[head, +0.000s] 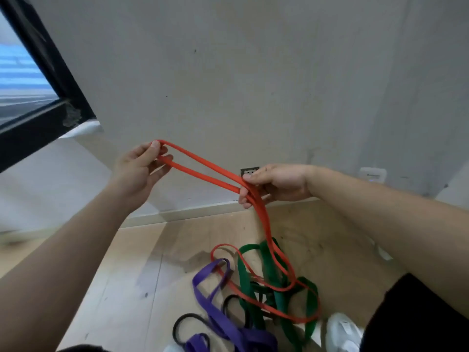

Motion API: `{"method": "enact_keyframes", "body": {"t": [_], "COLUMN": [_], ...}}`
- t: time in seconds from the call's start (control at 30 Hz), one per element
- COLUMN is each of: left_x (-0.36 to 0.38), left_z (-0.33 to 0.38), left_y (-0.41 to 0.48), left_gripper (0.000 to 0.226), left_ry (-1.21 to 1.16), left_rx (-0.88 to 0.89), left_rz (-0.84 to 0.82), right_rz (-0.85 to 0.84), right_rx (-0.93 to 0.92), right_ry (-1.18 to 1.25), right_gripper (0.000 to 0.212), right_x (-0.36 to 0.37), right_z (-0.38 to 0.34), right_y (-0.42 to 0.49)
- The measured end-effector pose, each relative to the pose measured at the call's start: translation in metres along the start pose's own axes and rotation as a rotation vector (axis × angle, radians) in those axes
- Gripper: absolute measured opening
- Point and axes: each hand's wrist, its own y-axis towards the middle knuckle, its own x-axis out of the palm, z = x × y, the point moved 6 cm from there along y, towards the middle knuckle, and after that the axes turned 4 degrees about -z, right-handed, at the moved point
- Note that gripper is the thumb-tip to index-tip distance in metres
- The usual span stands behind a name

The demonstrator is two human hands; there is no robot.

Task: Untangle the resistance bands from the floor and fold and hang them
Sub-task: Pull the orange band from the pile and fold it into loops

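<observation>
Head view. Pile of bands lies at 6 o'clock on the wooden floor [127, 288], partly cut off by the bottom edge. In it: green band [269, 270], purple band [215, 313] and thin black band [187, 323], overlapping; which strand crosses over which is hard to make out. Red band [203, 166] is lifted: one loop end at 10 o'clock, pinched between thumb and fingers of the left hand [138, 168]. Both strands run to centre-right, where the right hand [274, 185] grips them with curled fingers. From there the band hangs down into the pile. Can't tell if the thin red loops on the floor are the same band. White shoe [342, 331] at 5 o'clock, blurred, partly hidden. Wall socket [250, 170] is half hidden behind the right hand. Dark window frame [50, 59] at 10 o'clock, cropped.
</observation>
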Motion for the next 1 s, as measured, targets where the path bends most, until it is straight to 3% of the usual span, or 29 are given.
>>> {"method": "enact_keyframes", "body": {"t": [0.13, 0.23, 0.57, 0.67, 1.0], "left_x": [-0.011, 0.004, 0.121, 0.129, 0.124], "left_z": [-0.038, -0.055, -0.030, -0.030, -0.025], "left_y": [0.006, 0.002, -0.029, -0.031, -0.029], "left_gripper": [0.011, 0.032, 0.048, 0.035, 0.023], "left_ry": [0.443, 0.735, 0.638, 0.656, 0.718], "left_rx": [-0.134, -0.174, 0.122, 0.195, 0.248], "left_rz": [-0.170, -0.374, -0.625, -0.585, -0.507], "right_rz": [0.092, 0.130, 0.086, 0.051, -0.019], "right_rx": [-0.033, -0.113, -0.214, -0.204, -0.111], "right_ry": [-0.007, 0.035, -0.025, -0.040, -0.120], "right_gripper": [0.038, 0.035, 0.034, 0.035, 0.036], "right_x": [-0.009, -0.013, -0.019, -0.020, -0.016], "right_z": [-0.004, -0.015, -0.034, -0.033, -0.022], "right_y": [-0.004, -0.006, -0.015, -0.018, -0.023]}}
